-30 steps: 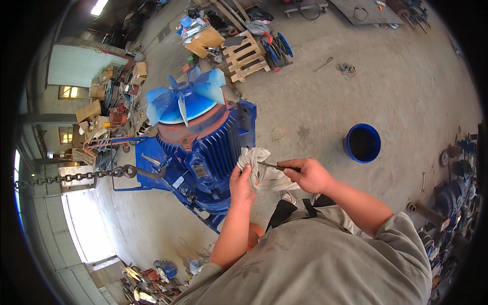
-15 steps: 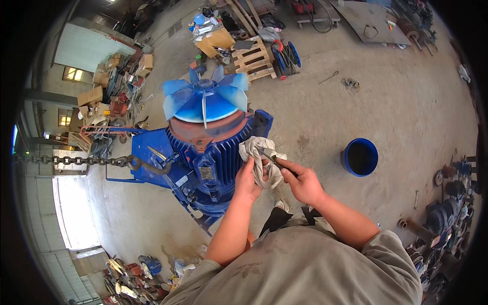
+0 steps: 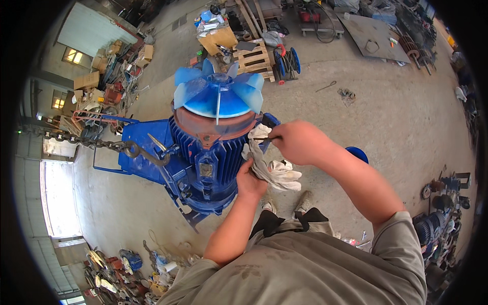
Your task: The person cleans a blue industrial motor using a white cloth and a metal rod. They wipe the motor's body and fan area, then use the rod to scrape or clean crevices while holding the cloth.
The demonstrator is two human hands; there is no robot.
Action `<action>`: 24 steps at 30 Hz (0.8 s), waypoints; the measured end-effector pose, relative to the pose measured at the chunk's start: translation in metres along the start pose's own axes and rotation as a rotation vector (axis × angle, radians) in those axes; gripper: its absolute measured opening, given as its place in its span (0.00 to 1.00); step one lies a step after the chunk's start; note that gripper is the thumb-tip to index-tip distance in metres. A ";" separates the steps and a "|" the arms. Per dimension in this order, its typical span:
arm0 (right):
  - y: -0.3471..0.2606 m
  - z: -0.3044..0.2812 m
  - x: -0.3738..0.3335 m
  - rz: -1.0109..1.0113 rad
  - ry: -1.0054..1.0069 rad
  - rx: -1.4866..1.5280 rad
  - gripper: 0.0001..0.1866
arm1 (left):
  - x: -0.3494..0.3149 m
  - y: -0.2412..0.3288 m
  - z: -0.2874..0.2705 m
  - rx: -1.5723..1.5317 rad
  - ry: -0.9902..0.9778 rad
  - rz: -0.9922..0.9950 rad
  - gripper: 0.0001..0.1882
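Observation:
My left hand is closed around a pair of off-white work gloves, whose limp fingers hang out to the right. Above it, my right hand is closed on a thin dark rod-like tool. That tool points left across the upper end of the gloves; its exact kind cannot be made out. Just left of both hands stands a large blue electric motor with cooling ribs. On its top sits a blue fan with pale, translucent blades, above a reddish-brown band.
A chain with a hook reaches the motor from the left. Behind my right forearm, a blue bucket is partly hidden. Farther off are a wooden pallet and a cable reel. Machine parts crowd the right edge.
My right hand has moved up and left with the dark tool. The bunched cloth has loosened and now shows as gloves. The view has shifted slightly, and my forearm now covers much of the bucket.

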State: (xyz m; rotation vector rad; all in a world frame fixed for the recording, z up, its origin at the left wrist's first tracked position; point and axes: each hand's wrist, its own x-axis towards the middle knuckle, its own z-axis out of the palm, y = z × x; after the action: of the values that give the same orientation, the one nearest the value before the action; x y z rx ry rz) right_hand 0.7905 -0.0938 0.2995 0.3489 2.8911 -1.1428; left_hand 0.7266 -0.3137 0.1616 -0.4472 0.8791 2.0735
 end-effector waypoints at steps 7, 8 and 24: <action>-0.013 0.052 0.026 0.038 -0.349 -0.098 0.18 | 0.001 -0.020 -0.029 -0.076 0.014 0.048 0.16; -0.011 0.054 0.024 0.036 -0.347 -0.054 0.17 | 0.001 -0.021 -0.025 -0.085 0.028 0.069 0.16; -0.025 0.078 0.042 0.004 -0.165 -0.234 0.12 | 0.027 -0.018 -0.111 -0.087 0.126 0.142 0.15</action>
State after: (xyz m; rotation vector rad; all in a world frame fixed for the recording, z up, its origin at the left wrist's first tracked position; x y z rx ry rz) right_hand 0.7387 -0.1557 0.2554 0.2416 2.8341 -0.7787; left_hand 0.7257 -0.3717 0.0614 -0.5826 0.9198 2.2400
